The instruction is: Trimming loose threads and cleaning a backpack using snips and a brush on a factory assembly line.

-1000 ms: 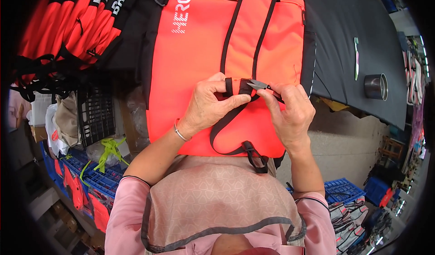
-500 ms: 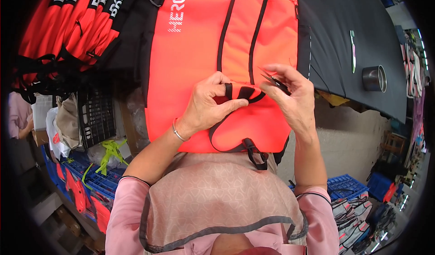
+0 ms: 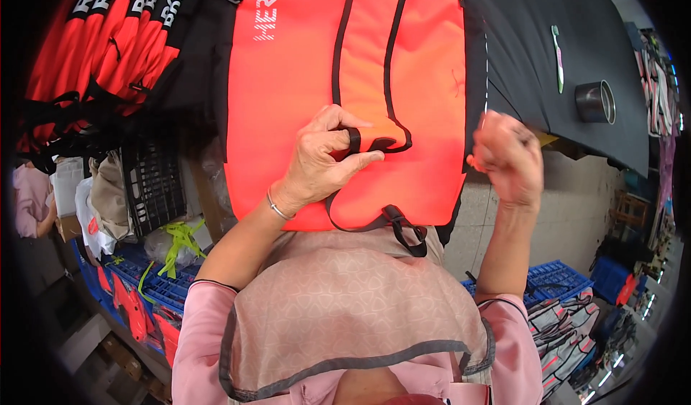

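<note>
A bright orange-red backpack point(image 3: 281, 117) with black edging lies in front of me, its padded shoulder strap point(image 3: 363, 52) running toward me. My left hand point(image 3: 317, 160) pinches the near end of that strap between thumb and fingers, where black webbing is attached. Off the bag's right edge, my right hand point(image 3: 507, 157) is curled closed and blurred by motion. The small thread snips seen in it earlier are mostly hidden now; only a dark bit shows in the palm. A black buckle point(image 3: 403, 229) on webbing hangs at the bag's near edge.
On the black-covered table point(image 3: 525, 52) at right are a toothbrush point(image 3: 558, 60) and a metal cup point(image 3: 595, 103). Several red-and-black bags point(image 3: 115, 45) are stacked at far left. Below them stand a black crate point(image 3: 152, 182) and blue crates point(image 3: 162, 290). Another blue crate point(image 3: 554, 283) sits at lower right.
My right hand has swung right, away from the strap, and blurred. The strap end in my left hand has turned and lies flatter. Bag and table have shifted slightly up and left in view.
</note>
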`<state>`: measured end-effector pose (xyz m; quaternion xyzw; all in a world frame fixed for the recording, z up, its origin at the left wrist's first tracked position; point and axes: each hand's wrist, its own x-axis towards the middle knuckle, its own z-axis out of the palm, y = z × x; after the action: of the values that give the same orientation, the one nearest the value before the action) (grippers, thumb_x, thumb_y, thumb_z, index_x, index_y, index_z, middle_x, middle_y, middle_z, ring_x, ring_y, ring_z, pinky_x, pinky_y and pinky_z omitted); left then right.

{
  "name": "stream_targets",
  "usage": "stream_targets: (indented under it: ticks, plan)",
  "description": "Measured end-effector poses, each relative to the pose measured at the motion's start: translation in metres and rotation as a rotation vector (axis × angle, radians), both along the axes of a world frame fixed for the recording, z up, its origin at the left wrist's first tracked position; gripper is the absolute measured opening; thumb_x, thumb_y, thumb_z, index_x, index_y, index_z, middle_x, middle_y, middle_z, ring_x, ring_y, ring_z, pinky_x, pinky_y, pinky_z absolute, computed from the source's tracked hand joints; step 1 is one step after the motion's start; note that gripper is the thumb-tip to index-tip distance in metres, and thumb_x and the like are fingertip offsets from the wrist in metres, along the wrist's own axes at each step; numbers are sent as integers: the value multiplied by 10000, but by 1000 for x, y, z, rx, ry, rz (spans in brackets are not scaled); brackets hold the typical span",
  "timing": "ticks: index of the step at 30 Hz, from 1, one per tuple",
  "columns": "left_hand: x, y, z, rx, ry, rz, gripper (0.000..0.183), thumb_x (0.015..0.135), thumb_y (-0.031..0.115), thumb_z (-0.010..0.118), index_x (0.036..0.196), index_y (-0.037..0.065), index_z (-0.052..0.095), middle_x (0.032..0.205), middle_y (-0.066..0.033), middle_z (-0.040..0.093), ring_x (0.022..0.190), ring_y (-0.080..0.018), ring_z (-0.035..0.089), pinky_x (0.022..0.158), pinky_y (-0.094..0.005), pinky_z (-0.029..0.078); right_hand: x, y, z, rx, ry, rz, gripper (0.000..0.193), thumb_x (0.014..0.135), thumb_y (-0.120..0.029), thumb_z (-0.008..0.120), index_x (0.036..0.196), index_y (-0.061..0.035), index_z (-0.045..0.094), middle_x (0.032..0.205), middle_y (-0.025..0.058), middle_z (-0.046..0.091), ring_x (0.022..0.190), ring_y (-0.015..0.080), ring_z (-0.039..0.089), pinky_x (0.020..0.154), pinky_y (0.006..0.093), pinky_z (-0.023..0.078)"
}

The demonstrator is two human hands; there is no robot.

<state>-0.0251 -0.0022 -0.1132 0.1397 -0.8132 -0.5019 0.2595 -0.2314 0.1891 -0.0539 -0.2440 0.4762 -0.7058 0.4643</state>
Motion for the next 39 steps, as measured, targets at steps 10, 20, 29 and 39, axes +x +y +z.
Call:
stream_targets:
  ticks: [10,20,29,39]
  plan:
    - [-8,5,23,209,-144,-36,229,843,194,762,855,-28,706,931,-94,645,831,-190,577,762,-330,479,35,-12,-9,433,423,-256,82,866,21,689,940,5,658,750,-52,583,657,-2,478,575,161,357]
    - [-14,0,18,-91,-7,-127,152,850,135,671,930,7,687,1080,-131,656,848,-263,568,800,-362,456,80,-23,-3,235,-384,-66,759,799,-102,804,1403,-32,351,967,91,658,796,93,596,714,222,495]
    - [-21,-12,23,-361,-94,-283,167,737,-4,706,869,96,725,913,-20,689,794,-206,583,763,-330,461,40,-44,1,219,565,-380,238,807,-12,763,1009,33,646,750,5,638,657,23,540,588,184,439]
    - [-18,-5,16,198,-25,-230,173,762,-84,656,801,78,705,759,-1,687,733,-134,564,755,-291,462,23,-92,-32,356,460,-247,206,829,-187,774,773,-19,670,653,-27,587,609,30,497,556,220,410]
